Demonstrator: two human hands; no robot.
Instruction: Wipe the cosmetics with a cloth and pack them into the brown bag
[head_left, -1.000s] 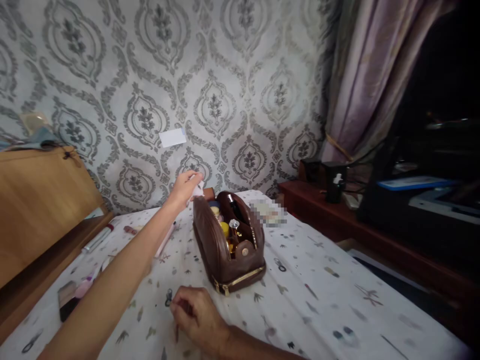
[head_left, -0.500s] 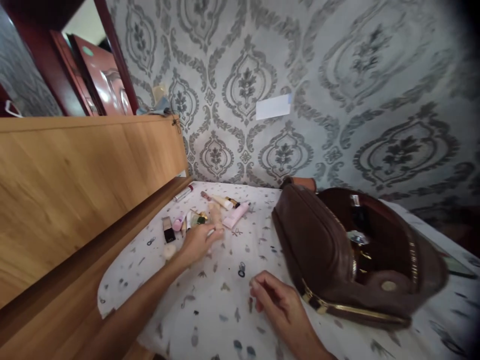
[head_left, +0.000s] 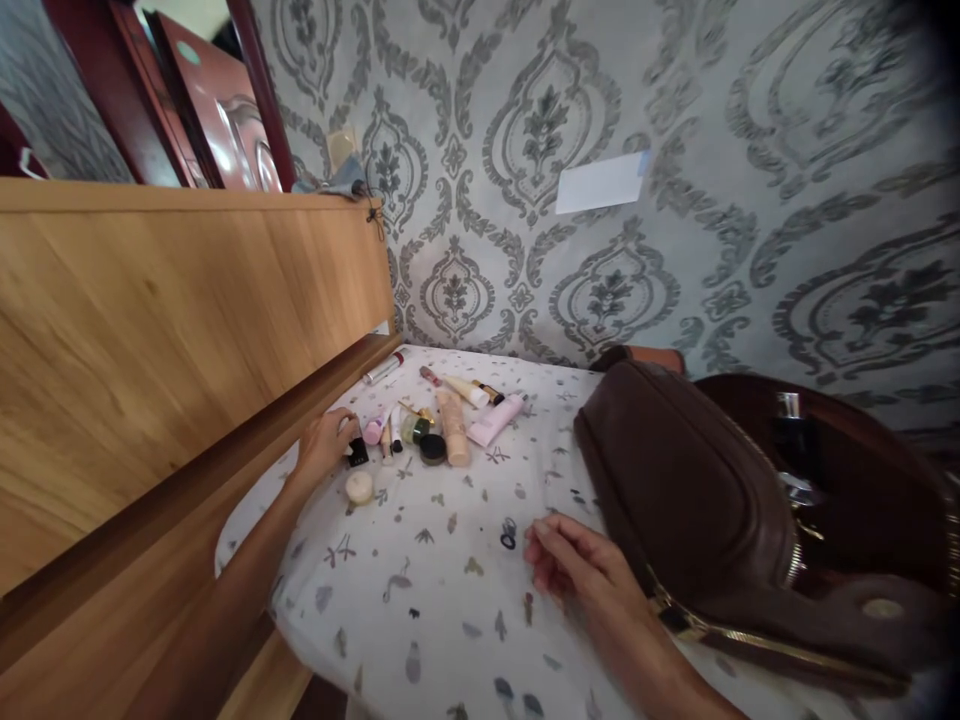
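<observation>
My left hand (head_left: 328,445) reaches to the left of a loose group of cosmetics, its fingers closed around the upper part of a small bottle with a black section (head_left: 358,452). A round cream-coloured item (head_left: 359,488) lies just in front of it. To the right are a pink-capped tube (head_left: 374,430), a round black-lidded jar (head_left: 433,449), a beige tube (head_left: 453,428) and a pale pink tube (head_left: 496,420). Over the cloth beside the bag hovers my right hand (head_left: 585,570), fingers loosely curled together, with nothing visible in them.
An open dark brown leather bag (head_left: 675,490) stands on the right, with a black item (head_left: 795,440) inside. Patterned white cloth (head_left: 427,610) covers the table. A wooden panel (head_left: 195,300) borders the left side, and a papered wall (head_left: 517,250) rises behind.
My left hand has moved left from the beige tube to the small black bottle, uncovering the black-lidded jar. My right hand stays beside the bag. The view has shifted.
</observation>
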